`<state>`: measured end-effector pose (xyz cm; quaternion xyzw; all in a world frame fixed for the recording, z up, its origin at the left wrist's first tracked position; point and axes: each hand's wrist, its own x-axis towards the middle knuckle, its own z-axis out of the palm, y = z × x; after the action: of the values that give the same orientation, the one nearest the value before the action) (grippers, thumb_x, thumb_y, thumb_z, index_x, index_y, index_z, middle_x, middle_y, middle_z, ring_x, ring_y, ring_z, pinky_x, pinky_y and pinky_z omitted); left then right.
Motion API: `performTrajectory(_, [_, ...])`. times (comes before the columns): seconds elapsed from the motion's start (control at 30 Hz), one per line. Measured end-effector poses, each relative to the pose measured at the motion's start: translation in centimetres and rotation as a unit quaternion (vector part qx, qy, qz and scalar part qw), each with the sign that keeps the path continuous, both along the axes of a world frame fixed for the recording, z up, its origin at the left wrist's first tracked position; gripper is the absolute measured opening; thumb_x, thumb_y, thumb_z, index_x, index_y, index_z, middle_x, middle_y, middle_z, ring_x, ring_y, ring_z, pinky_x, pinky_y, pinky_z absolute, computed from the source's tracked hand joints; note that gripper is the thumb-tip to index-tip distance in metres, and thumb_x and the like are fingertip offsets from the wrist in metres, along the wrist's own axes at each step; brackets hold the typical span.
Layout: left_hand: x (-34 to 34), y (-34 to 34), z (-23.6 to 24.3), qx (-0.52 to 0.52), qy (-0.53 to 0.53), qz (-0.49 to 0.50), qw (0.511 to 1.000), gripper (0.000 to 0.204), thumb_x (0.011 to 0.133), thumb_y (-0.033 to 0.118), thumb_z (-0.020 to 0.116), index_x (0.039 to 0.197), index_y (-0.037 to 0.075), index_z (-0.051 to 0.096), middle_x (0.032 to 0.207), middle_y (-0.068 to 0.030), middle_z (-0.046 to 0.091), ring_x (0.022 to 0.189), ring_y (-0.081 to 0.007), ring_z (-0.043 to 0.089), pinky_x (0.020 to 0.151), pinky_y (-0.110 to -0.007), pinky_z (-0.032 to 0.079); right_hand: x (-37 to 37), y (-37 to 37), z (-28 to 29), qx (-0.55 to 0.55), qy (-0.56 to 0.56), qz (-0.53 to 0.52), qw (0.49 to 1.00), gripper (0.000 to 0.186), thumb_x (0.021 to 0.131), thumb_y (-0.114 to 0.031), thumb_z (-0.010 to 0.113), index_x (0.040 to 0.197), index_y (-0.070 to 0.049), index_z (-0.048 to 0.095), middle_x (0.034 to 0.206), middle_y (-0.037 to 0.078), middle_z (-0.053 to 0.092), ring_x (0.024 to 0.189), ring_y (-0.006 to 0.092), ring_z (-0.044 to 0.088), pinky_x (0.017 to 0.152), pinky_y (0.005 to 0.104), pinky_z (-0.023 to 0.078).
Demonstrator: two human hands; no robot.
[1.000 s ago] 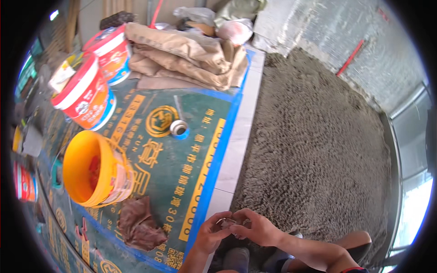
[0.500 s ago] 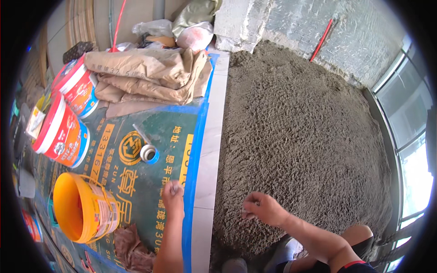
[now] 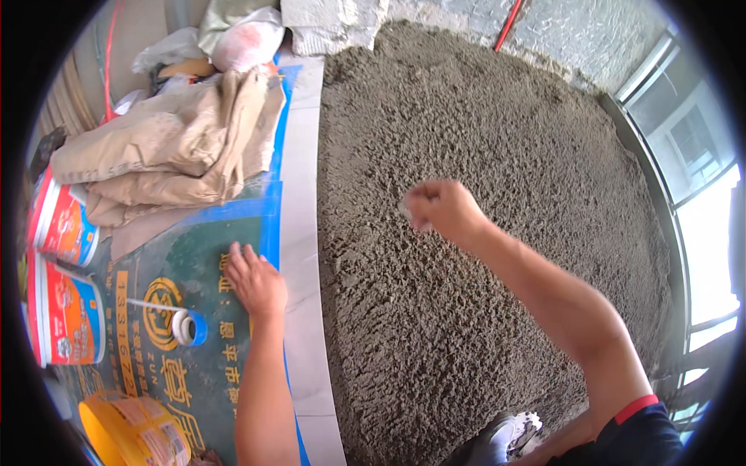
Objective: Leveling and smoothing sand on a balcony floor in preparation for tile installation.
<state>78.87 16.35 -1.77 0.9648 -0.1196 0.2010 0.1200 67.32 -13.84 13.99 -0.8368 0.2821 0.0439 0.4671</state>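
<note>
My left hand (image 3: pixel 255 281) rests palm down with fingers stretched out on a green printed floor-protection sheet (image 3: pixel 233 373), close to its blue taped edge. Nothing shows in that hand. Over a rough bed of grey mortar (image 3: pixel 513 140) hangs my right hand (image 3: pixel 447 208), its fingers curled together. Something small and pale shows at the fingertips, too blurred to name. Between the sheet and the mortar runs a strip of pale tile (image 3: pixel 305 233). Left of my left hand is a small white and blue container (image 3: pixel 189 328) with a pale stick or handle beside it.
Folded brown paper sacks (image 3: pixel 155 140) lie at the far left, with plastic bags (image 3: pixel 247 39) behind. Two printed buckets (image 3: pixel 74 314) and a yellow bucket (image 3: pixel 128 427) stand at left. A red pipe (image 3: pixel 508 25) rises by the far wall; a window frame (image 3: pixel 660 179) borders the right.
Both hands have moved farther forward. The left has gone from curled fingers to lying spread on the sheet; the right remains closed above the mortar. The view has shifted rightward.
</note>
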Motion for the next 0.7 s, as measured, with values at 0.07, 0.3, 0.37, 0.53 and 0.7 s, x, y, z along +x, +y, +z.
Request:
performTrajectory(0.07, [0.0, 0.0, -0.1, 0.016, 0.002, 0.023, 1.0, 0.037, 0.095, 0.017, 0.053, 0.126, -0.004, 0.055, 0.143, -0.0215, 0.041, 0.132, -0.0409, 0.041, 0.114, -0.053, 0.029, 4.9, -2.6, -1.1, -0.022, -0.004, -0.02, 1.0, 0.023, 0.096, -0.024, 0.063, 0.109, -0.007, 0.069, 0.088, 0.005, 0.071, 0.072, 0.0096, 0.064, 0.068, 0.0281, 0.056])
performTrajectory(0.3, [0.4, -0.1, -0.1, 0.007, 0.046, 0.059, 0.997, 0.04, 0.1, 0.021, 0.045, 0.134, -0.001, 0.05, 0.15, -0.0233, 0.033, 0.131, -0.0444, 0.042, 0.107, -0.051, 0.037, 22.7, -6.9, -7.7, -0.162, -0.071, -0.01, 0.984, 0.022, 0.086, -0.027, 0.066, 0.1, -0.013, 0.076, 0.099, 0.011, 0.074, 0.089, 0.0246, 0.072, 0.081, 0.0362, 0.058])
performTrajectory(0.37, [0.5, -0.1, 0.0, 0.009, 0.059, 0.067, 0.996, 0.04, 0.1, 0.02, 0.045, 0.134, 0.0, 0.05, 0.15, -0.024, 0.033, 0.13, -0.0446, 0.042, 0.107, -0.051, 0.037, 26.4, -6.8, -8.2, -0.187, -0.049, -0.01, 0.981, 0.022, 0.086, -0.026, 0.065, 0.101, -0.016, 0.076, 0.101, 0.01, 0.074, 0.092, 0.0274, 0.071, 0.084, 0.0374, 0.058])
performTrajectory(0.53, [0.8, -0.3, 0.8, 0.017, 0.098, 0.088, 0.991, 0.041, 0.096, 0.018, 0.049, 0.135, 0.002, 0.048, 0.149, -0.0267, 0.032, 0.131, -0.0449, 0.041, 0.109, -0.052, 0.035, 33.3, -6.4, -9.1, -0.294, -0.017, 0.052, 0.954, 0.026, 0.089, -0.02, 0.058, 0.105, -0.007, 0.075, 0.112, 0.016, 0.072, 0.106, 0.0328, 0.069, 0.091, 0.0379, 0.056])
performTrajectory(0.7, [1.0, -0.4, 0.7, 0.024, 0.1, 0.079, 0.992, 0.044, 0.095, 0.019, 0.049, 0.135, 0.003, 0.046, 0.148, -0.0277, 0.033, 0.132, -0.0458, 0.04, 0.109, -0.054, 0.035, 37.0, -5.9, -9.4, -0.299, 0.006, 0.066, 0.952, 0.025, 0.088, -0.019, 0.06, 0.104, -0.008, 0.075, 0.113, 0.016, 0.072, 0.106, 0.0314, 0.069, 0.091, 0.0382, 0.056])
